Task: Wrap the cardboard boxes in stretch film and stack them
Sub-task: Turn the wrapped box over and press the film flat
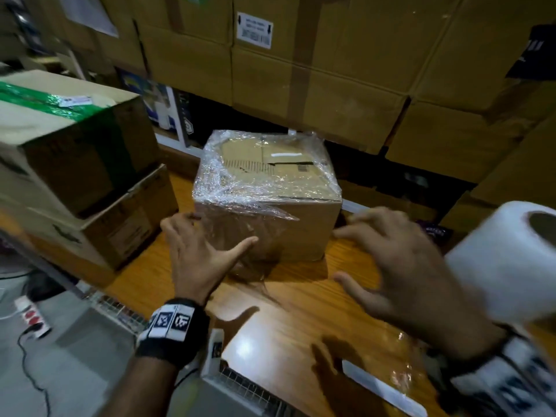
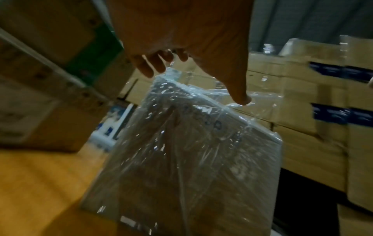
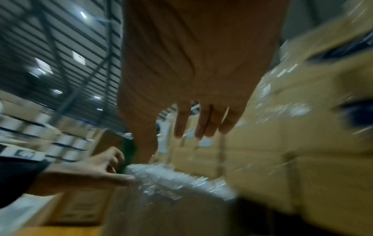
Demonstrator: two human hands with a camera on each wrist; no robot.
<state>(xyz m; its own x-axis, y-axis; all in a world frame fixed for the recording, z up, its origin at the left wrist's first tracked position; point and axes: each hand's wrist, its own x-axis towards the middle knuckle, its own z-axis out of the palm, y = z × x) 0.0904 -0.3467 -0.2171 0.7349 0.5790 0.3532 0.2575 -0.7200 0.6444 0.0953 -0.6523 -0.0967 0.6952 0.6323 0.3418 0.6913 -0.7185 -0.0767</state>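
A small cardboard box (image 1: 267,188) wrapped in clear stretch film stands on the wooden table (image 1: 288,323). My left hand (image 1: 201,251) lies against its near left corner, fingers on the left side and thumb spread across the front face. In the left wrist view the left hand (image 2: 181,39) has its fingertips at the filmed top edge of the box (image 2: 201,159). My right hand (image 1: 391,266), blurred, hovers with fingers spread by the box's right front corner and holds nothing. The right wrist view shows my right hand (image 3: 191,71) above the box (image 3: 171,191). A white stretch film roll (image 1: 508,260) sits at the right.
Two unwrapped cardboard boxes (image 1: 75,164) are stacked at the table's left, the upper one with green tape. A wall of large cartons (image 1: 331,70) rises close behind. Loose film (image 1: 400,365) lies on the table near my right wrist. A power strip (image 1: 31,317) is on the floor.
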